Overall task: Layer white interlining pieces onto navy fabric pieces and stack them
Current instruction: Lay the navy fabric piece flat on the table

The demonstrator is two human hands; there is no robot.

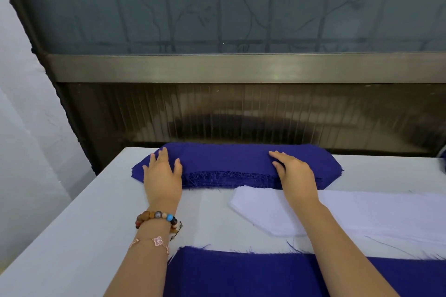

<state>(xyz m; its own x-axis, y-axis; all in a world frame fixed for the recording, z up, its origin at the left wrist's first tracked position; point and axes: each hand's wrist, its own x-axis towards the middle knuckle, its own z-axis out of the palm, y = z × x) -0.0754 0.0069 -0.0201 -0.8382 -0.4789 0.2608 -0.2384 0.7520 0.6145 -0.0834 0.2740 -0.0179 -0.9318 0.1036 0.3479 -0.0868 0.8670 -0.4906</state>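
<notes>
A thick stack of navy fabric pieces (231,163) with frayed edges lies at the far side of the table. My left hand (163,176) rests flat on the stack's left end, fingers spread. My right hand (293,173) lies on its right part, fingers straight and pointing left. In front of the stack sits a pile of white interlining pieces (362,212), partly under my right forearm. A single navy fabric piece (241,275) lies nearest me at the bottom edge.
The white table (72,236) ends at its left edge and at the far edge behind the stack. A window frame (241,67) and ribbed panel stand just beyond. A white curtain (29,128) hangs at the left.
</notes>
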